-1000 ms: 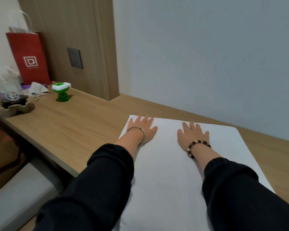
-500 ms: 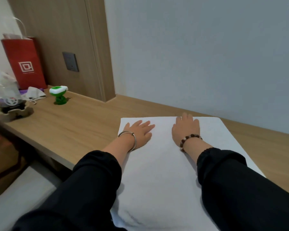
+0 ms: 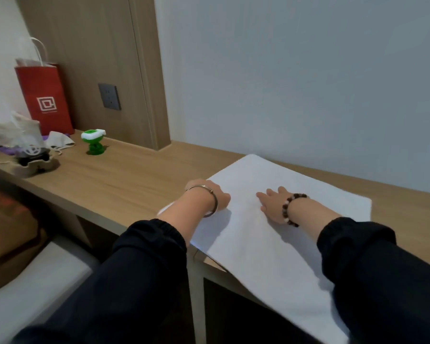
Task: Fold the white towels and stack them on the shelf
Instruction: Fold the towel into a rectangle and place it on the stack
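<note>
Bag (image 3: pixel 45 100): red paper with white handles, upright at the far left of the counter against the wood panel.
Tray (image 3: pixel 36 167): grey pulp, in front of the bag, with a dark item in it that I cannot make out.
Socket (image 3: pixel 109 96): dark plate on the wood panel, right of the bag.
Green toy (image 3: pixel 93 141): green and white, upright on the counter below the socket, well apart from the towel.
Counter (image 3: pixel 124 180): light wood, running along the wall (image 3: pixel 296 83).
Left hand (image 3: pixel 209 194): mine, with a metal bangle (image 3: pixel 212 198) at the wrist. It rests on the towel's left edge. My fingers are hidden behind the back of the hand, so I cannot tell whether they lie flat or curl.
Towel (image 3: pixel 271 244): white, spread flat on the counter under both my hands, its near end hanging over the front edge.
Right hand (image 3: pixel 273 207): mine, with beads (image 3: pixel 289 207) at the wrist. It lies palm down near the towel's middle, fingers (image 3: pixel 261 195) straight and holding nothing.
</note>
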The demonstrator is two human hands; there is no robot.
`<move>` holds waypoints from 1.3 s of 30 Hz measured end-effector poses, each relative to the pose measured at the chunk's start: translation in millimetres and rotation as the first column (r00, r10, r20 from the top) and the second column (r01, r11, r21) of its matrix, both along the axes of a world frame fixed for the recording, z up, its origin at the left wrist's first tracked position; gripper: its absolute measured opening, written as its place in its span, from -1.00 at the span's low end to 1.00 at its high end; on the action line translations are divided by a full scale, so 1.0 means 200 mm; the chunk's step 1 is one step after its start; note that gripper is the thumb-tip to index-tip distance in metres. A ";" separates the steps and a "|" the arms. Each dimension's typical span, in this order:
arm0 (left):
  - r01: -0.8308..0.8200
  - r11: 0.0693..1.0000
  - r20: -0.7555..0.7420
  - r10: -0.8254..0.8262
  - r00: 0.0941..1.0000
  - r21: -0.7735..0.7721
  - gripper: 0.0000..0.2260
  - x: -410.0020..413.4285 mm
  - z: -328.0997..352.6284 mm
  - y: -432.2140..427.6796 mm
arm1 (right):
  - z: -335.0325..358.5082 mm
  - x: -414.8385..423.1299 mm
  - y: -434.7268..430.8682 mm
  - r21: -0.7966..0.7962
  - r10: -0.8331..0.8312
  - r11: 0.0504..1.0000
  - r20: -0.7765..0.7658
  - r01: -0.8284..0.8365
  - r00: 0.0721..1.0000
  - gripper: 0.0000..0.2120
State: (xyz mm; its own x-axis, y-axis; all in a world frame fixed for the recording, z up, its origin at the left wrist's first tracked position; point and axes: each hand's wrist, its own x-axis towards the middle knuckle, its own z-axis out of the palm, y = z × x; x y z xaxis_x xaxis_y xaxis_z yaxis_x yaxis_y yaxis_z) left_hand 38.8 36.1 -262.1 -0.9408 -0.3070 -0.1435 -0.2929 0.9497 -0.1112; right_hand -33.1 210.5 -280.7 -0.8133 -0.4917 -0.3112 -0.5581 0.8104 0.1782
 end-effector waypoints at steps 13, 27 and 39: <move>0.191 0.974 -0.055 -0.185 0.981 0.121 -0.51 -0.03 -0.22 0.12 | -0.21 0.02 0.16 -0.257 -0.027 0.966 0.007 0.028 1.000 -0.44; 0.134 0.988 -0.309 -0.103 0.945 0.080 -0.64 -0.16 -0.27 -0.05 | -0.14 -0.16 0.39 -0.225 -0.342 0.917 -0.015 0.330 0.940 -0.45; 0.102 0.986 -0.153 -0.082 0.985 0.129 -0.50 -0.22 -0.36 -0.11 | 0.01 -0.57 -0.14 -0.338 -0.180 0.932 -0.111 0.133 0.977 -0.62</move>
